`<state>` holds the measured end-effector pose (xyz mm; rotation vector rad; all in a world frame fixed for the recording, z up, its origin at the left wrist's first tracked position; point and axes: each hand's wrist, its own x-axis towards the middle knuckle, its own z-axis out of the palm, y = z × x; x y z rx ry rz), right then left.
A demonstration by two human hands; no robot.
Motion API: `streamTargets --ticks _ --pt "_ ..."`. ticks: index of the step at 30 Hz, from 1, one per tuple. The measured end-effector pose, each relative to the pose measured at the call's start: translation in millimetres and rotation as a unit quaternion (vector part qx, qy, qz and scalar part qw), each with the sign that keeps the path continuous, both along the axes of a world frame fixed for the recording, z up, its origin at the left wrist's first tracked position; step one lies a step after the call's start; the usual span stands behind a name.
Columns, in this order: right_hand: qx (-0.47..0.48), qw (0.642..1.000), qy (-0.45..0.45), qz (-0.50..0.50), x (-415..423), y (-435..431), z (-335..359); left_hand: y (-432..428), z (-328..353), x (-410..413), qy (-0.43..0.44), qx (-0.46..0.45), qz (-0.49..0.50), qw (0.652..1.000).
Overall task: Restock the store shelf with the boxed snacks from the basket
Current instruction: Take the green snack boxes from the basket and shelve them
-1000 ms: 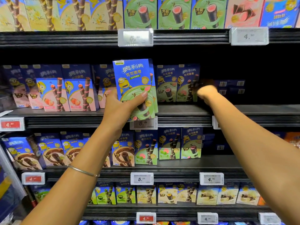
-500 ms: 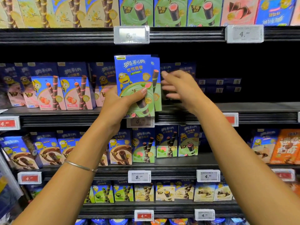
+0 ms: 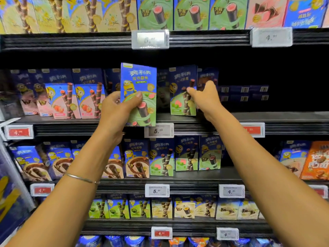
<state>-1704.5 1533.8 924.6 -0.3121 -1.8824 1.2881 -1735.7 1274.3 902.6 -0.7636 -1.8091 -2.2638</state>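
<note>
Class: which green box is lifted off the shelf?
The green box in the left hand; the right hand grips a shelved box, standing like the rest.

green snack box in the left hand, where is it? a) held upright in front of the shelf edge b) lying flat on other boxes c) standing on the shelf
a: the left hand grips the green snack box upright, its bottom overlapping the shelf edge; the right hand pinches a shelved green box to its right.
</note>
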Motion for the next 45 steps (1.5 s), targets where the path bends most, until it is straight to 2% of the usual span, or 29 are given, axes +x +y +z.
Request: streamTargets --ticks 5,12,31,36,41,43,45 --pt "0.050 0.997 -0.033 -0.056 -17.8 -2.0 0.6 -10.6 -0.3 1.6 0.027 -0.011 0.013 0.999" --pt "0.144 0.973 -0.112 -0.140 -38.3 -15.1 8.3 -25.0 -0.3 -2.1 0.022 -0.006 0.017 1.000" --pt "0.203 0.958 -0.112 -0.169 -62.4 -42.6 6.8 -21.7 -9.5 1.3 -0.005 0.006 -0.020 1.000" --pt "0.179 0.964 -0.134 -0.145 -64.3 -41.4 6.5 -18.5 -9.3 3.9 -0.008 0.008 -0.035 0.999" --pt "0.072 0.981 -0.084 -0.156 -41.7 -33.1 6.7 -14.0 -9.2 4.1 -0.010 0.003 -0.035 0.999" --pt "0.031 0.992 -0.036 -0.114 -27.6 -33.9 8.2 -10.1 -7.8 5.1 -0.010 0.006 -0.032 0.999" --pt "-0.014 0.999 0.027 -0.010 -9.6 -38.6 9.9 -4.6 -4.3 6.4 -0.010 0.013 -0.031 0.999"
